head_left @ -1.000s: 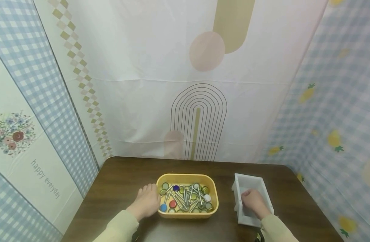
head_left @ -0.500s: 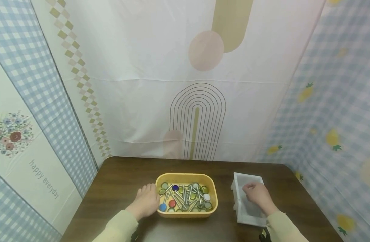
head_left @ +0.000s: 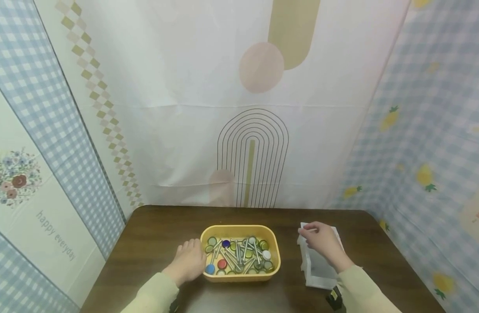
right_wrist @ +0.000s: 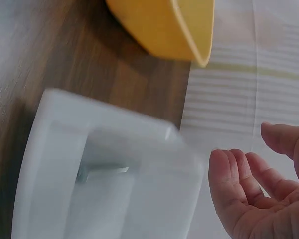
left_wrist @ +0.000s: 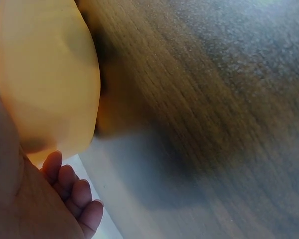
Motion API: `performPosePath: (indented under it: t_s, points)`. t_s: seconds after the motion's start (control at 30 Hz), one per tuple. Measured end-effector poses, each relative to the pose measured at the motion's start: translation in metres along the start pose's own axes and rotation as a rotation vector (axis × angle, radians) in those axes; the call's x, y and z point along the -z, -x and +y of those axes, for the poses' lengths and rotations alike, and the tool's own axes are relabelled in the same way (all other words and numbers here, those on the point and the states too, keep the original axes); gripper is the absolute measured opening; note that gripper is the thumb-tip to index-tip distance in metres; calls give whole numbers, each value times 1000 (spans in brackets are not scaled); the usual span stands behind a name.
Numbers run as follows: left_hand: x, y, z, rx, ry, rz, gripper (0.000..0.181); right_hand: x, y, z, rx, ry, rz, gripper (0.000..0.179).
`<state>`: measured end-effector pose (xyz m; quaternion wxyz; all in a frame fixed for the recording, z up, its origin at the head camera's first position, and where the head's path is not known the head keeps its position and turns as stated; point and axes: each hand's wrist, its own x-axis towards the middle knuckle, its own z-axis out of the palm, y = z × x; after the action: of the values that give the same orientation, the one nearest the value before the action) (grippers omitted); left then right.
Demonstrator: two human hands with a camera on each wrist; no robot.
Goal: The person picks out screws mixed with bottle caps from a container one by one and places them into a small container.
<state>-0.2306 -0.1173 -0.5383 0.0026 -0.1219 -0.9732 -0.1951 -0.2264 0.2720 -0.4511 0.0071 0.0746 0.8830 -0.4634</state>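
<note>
A yellow bin [head_left: 241, 278] on the table holds a mix of long silver screws [head_left: 239, 254] and bottle caps, among them a red cap [head_left: 221, 264] and a light blue cap [head_left: 210, 269]. My left hand [head_left: 187, 261] rests against the bin's left end, fingers relaxed; in the left wrist view its fingertips lie near the bin's wall [left_wrist: 50, 74]. Over the far part of a white bin [head_left: 319, 282] hovers my right hand [head_left: 323, 241]. Its thumb and fingers [right_wrist: 222, 174] stand apart with nothing between them. A thin shiny piece [right_wrist: 109, 170] lies inside the white bin.
The dark wooden table [head_left: 165, 221] carries both bins, with a gap between them. A white patterned cloth [head_left: 184, 152] hangs behind the table's far edge, and blue checked cloths [head_left: 411, 165] hang at the sides.
My right hand has risen out of the white bin and moved toward its far left edge, its fingers spreading from a bunched shape. The left hand stays at the yellow bin.
</note>
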Motion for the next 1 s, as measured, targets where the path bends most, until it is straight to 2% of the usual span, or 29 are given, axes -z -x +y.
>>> performPosePath:
  t_s: [0.1, 0.43, 0.7, 1.0]
  points:
    - [0, 0, -1, 1, 2, 1, 25, -11, 2, -10, 2, -29, -29, 45]
    - [1, 0, 1, -3, 12, -9, 27, -52, 1, -34, 8, -11, -92, 41]
    - [2, 1, 3, -5, 8, -6, 25, -83, -2, -41, 20, -37, -156, 39]
    - [3, 1, 3, 5, 6, -20, 27, -114, 2, -47, 76, 38, -192, 36]
